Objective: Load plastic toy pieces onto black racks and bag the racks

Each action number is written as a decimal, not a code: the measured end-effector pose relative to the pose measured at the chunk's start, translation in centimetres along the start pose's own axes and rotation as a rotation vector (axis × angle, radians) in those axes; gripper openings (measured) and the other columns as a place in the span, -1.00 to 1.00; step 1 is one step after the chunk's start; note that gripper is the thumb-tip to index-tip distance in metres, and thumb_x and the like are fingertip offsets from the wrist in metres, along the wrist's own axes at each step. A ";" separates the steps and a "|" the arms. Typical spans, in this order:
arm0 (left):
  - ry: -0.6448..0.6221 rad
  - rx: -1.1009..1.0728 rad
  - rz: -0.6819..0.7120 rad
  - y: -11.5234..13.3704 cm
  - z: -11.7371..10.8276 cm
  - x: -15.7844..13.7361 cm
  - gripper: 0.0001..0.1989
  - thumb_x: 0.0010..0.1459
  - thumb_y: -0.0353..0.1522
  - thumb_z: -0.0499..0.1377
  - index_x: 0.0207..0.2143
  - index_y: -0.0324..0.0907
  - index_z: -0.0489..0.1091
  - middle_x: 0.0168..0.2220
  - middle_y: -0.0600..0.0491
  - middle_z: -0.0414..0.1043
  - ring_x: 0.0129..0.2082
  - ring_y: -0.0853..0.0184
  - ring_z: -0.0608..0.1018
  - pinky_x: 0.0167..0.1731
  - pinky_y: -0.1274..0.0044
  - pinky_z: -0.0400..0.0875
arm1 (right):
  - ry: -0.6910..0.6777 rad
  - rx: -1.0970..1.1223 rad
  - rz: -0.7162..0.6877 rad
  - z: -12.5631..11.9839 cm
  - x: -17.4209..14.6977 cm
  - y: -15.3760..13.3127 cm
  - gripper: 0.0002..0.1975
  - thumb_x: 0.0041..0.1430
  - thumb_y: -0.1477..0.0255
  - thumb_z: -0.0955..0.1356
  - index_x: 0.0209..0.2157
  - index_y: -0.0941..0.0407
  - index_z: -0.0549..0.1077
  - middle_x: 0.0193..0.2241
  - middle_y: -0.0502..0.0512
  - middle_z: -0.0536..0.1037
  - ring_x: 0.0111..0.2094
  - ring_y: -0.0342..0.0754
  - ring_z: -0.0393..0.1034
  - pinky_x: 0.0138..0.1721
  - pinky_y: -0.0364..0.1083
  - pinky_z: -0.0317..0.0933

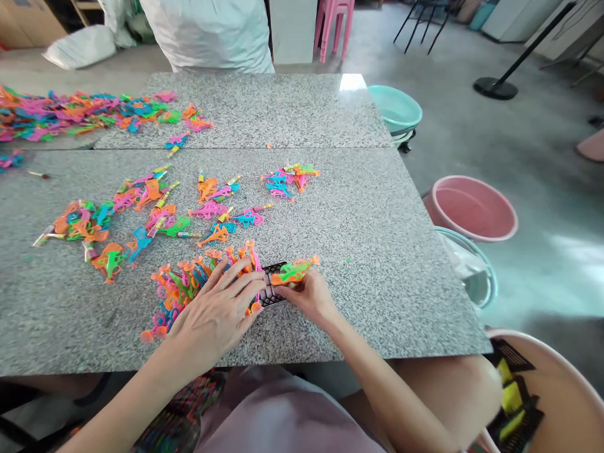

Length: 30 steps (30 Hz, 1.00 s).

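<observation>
A row of small bright plastic toys, seemingly toy guns with orange suction-cup tips (177, 285), lies on the granite table near its front edge. My left hand (218, 313) rests over the right part of this row, palm down, fingers stretched out and slightly apart. From under its fingertips a black lattice strip (271, 294) sticks out to the right. My right hand (312, 298) is closed with thumb and fingers at the strip's right end, gripping a green and orange toy gun (294, 271) that lies across the strip. Its fingertips are partly hidden.
Loose clusters of similar toys (211, 210) lie beyond my hands, and a large heap (67, 113) covers the far left of the granite table (372, 237). Basins, including a pink one (474, 209), stand right of the table edge. A tub (580, 401) with black and yellow pieces is lower right.
</observation>
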<state>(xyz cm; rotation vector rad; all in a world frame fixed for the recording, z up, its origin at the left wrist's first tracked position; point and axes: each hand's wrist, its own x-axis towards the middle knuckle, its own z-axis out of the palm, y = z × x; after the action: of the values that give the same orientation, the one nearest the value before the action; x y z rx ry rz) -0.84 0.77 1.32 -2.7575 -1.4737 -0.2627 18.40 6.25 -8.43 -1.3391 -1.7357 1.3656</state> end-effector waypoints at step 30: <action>0.159 0.055 -0.026 -0.6 2.1 -0.9 -0.69 0.40 -0.25 0.00 0.02 -0.07 0.48 0.08 0.11 0.51 0.18 0.27 0.39 0.37 0.36 0.00 | 0.131 -0.807 -0.119 -4.2 13.5 -3.6 -0.65 0.28 0.44 0.37 0.09 0.13 0.44 0.06 0.23 0.51 0.08 0.08 0.37 0.00 -0.02 0.26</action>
<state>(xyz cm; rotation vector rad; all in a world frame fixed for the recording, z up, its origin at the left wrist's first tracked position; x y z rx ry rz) -1.58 0.52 -0.93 -2.6080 -1.4554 -0.4236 15.99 20.43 -5.71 -1.6281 -2.3341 0.4791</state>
